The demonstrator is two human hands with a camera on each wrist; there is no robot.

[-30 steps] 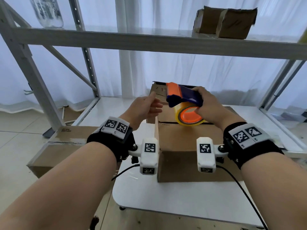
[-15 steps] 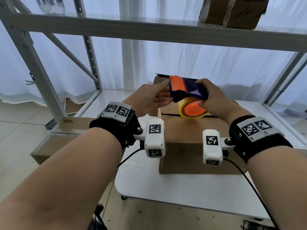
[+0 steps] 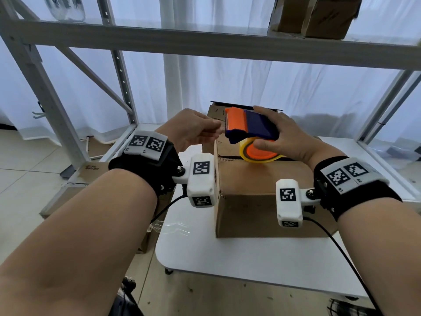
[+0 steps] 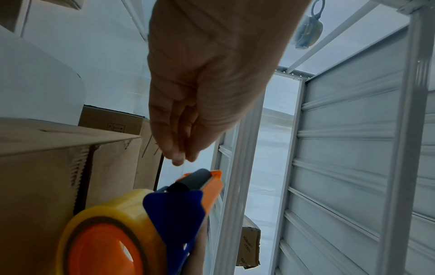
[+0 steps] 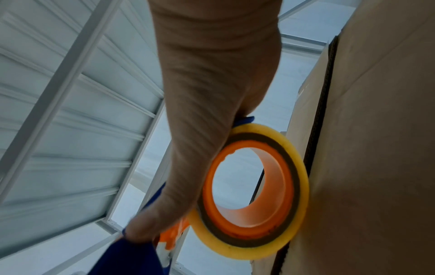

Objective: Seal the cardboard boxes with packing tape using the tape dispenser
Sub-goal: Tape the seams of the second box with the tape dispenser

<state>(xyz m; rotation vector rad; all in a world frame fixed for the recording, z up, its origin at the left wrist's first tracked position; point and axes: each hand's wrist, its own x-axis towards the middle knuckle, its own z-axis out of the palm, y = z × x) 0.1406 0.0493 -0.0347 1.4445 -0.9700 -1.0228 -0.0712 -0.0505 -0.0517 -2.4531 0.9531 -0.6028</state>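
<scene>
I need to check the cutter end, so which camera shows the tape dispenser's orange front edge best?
The head view: the tape dispenser shows its whole orange front from above. The left wrist view shows that end from below; the right wrist view shows mostly the tape roll.
</scene>
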